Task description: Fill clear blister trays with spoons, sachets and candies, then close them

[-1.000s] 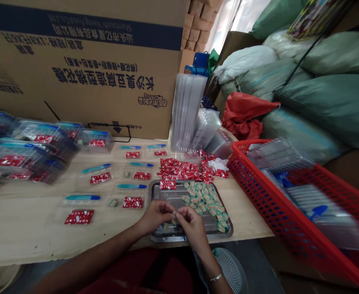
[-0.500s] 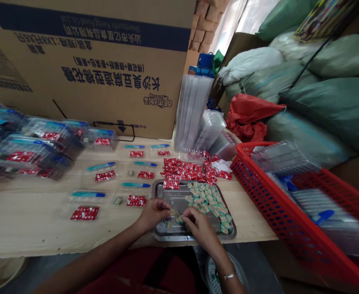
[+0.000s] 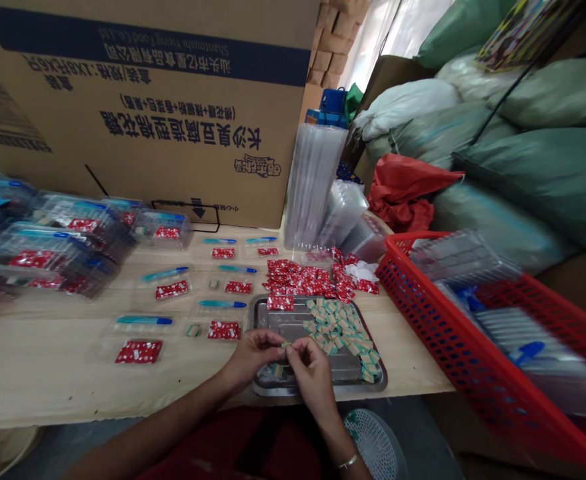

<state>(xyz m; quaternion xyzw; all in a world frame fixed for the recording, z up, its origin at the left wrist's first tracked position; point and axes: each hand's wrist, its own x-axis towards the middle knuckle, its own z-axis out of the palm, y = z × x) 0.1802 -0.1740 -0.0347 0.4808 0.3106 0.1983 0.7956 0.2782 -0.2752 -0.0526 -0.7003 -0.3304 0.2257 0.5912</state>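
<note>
Over the front of a metal tray (image 3: 340, 387), my left hand (image 3: 253, 357) and my right hand (image 3: 311, 370) meet fingertip to fingertip. Both are closed in a pinch on a small green-and-tan piece (image 3: 286, 345), mostly hidden by the fingers. A heap of similar flat green-and-tan pieces (image 3: 340, 327) covers the tray's right side, and one more shows under my hands. On the tray's back left edge lies a red printed packet (image 3: 280, 303). Left of the tray, clear plastic trays hold blue pens (image 3: 221, 304) and red packets (image 3: 224, 330); some also hold a small green-and-tan piece.
Behind the tray lies a pile of red packets (image 3: 303, 277), with stacked clear plastic trays (image 3: 315, 180) beyond. A red basket (image 3: 437, 327) stands right. Filled clear boxes (image 3: 57, 247) are stacked left, before a large carton (image 3: 173, 100). Sacks (image 3: 537, 160) lie back right.
My right hand has moved left to meet my left hand, which shifted slightly right. The pieces seen between separated fingers are now brought together at the joined fingertips.
</note>
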